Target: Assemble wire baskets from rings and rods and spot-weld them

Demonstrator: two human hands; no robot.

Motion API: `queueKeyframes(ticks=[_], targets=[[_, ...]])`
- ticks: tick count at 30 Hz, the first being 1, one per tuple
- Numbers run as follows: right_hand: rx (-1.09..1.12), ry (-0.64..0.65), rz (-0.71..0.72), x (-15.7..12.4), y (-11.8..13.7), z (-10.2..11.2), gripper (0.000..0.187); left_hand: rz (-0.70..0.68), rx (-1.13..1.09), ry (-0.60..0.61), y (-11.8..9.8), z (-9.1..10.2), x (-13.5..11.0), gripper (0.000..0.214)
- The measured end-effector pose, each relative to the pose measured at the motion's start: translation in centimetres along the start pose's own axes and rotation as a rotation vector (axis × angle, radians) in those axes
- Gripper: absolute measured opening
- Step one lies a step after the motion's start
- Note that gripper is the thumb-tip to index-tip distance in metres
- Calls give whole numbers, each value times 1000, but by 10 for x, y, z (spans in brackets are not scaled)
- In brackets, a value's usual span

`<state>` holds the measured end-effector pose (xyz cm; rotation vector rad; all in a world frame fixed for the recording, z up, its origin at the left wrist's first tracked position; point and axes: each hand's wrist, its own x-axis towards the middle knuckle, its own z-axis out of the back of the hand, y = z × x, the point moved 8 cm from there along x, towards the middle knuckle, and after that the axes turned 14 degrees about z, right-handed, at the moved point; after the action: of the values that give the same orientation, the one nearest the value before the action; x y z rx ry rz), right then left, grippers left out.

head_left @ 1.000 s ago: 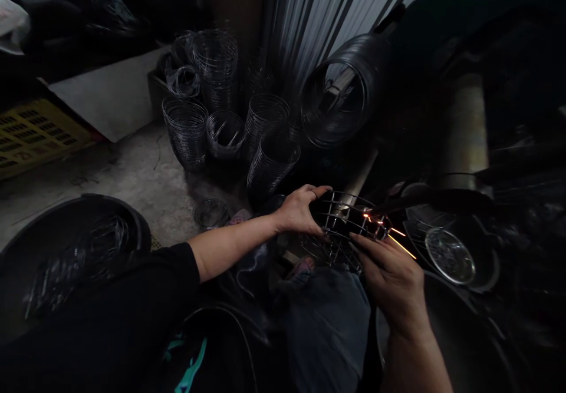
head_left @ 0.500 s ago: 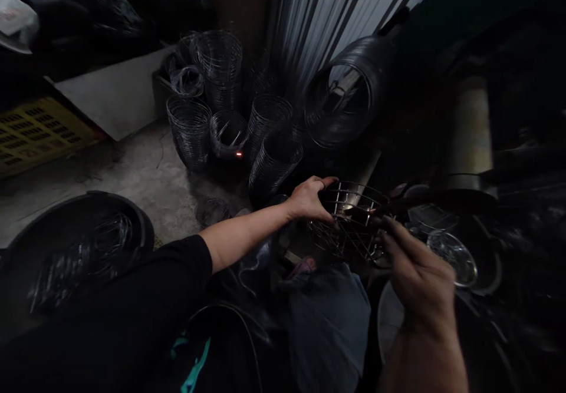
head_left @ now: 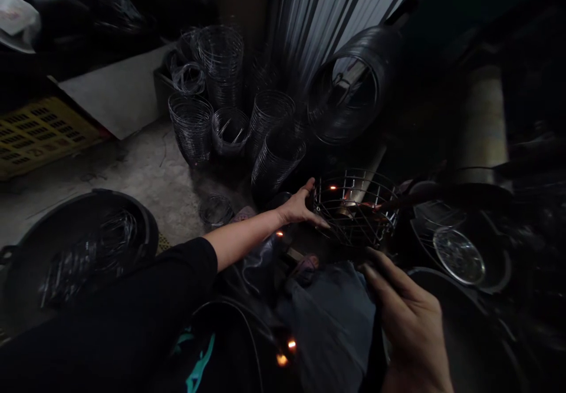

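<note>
A round wire basket frame (head_left: 356,207) sits under a dark welding arm (head_left: 437,195) right of centre, with small orange sparks glowing on it. My left hand (head_left: 300,207) grips the frame's left rim, thumb over the top wire and fingers beneath. My right hand (head_left: 409,316) hangs lower right, clear of the frame, fingers loosely stretched out with nothing in them. Sparks also glow on my dark clothing (head_left: 283,352) at the bottom.
Stacks of wire rings (head_left: 230,116) stand on the concrete floor behind. A big wire coil (head_left: 349,95) leans by the corrugated wall. A black tub (head_left: 88,245) with wire pieces is at the left, a yellow crate (head_left: 39,134) beyond. A round metal dish (head_left: 460,254) lies at right.
My right hand has drawn back from the frame toward me and opened. Sparks have scattered onto the frame and my lap. My left hand stays on the rim.
</note>
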<state>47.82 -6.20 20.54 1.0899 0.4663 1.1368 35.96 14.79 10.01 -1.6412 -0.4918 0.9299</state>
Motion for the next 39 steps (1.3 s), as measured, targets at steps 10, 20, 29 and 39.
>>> queueKeyframes(ticks=[10,20,29,39], targets=[[-253,389,516,-3,97,-50,24,-225,179,24,-37,28,-76,113],[-904,404,639,-4,73,-65,31,-382,616,-115,-65,7,-116,103],[-745,199,830,0,76,-47,24,-341,534,-83,-67,-5,-96,107],[-745,152,863,38,69,-27,23,-304,454,-86,-84,-11,-62,107]])
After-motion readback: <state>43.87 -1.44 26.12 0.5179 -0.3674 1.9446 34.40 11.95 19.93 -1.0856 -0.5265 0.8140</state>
